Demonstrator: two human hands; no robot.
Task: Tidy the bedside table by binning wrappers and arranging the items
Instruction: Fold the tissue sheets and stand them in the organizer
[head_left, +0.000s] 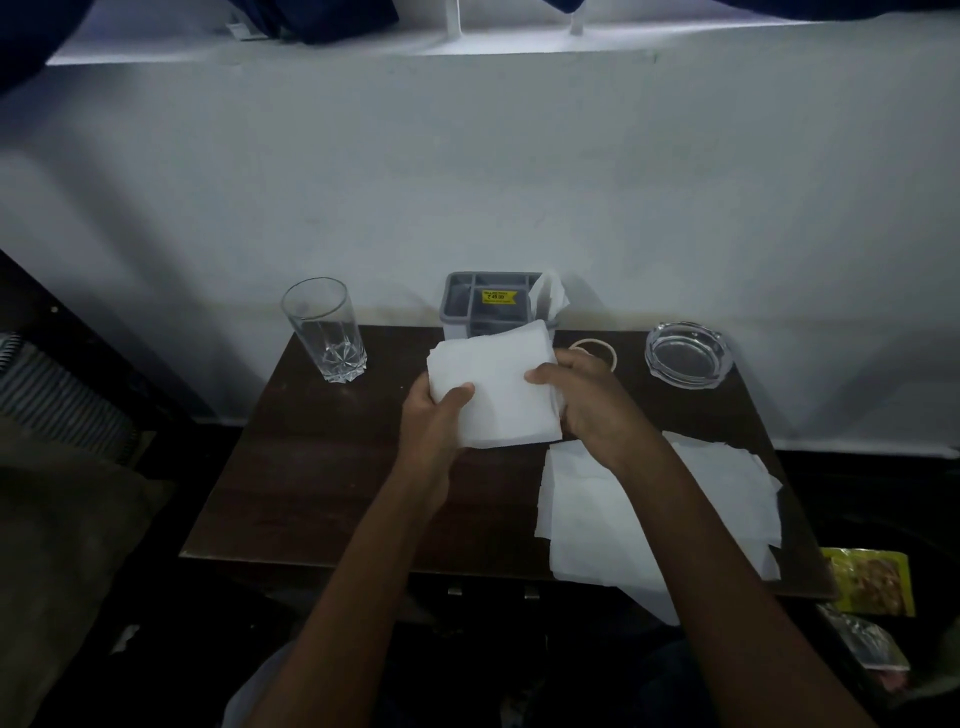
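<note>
A folded stack of white tissues (493, 387) is held above the dark wooden bedside table (322, 467). My left hand (434, 415) grips its lower left corner with the thumb on top. My right hand (587, 400) holds its right edge. More loose white tissues (587, 519) lie spread on the table's right half, partly under my right forearm. Behind the stack stands a grey compartment holder (467, 299) with a yellow price sticker and one tissue (550, 296) poking out at its right.
A tall empty glass (324, 330) stands at the table's back left. A clear glass ashtray (685, 353) sits at the back right, with a small ring-shaped item (597, 345) beside it. Wrappers (872, 582) lie off the table's right front corner. A white wall backs the table.
</note>
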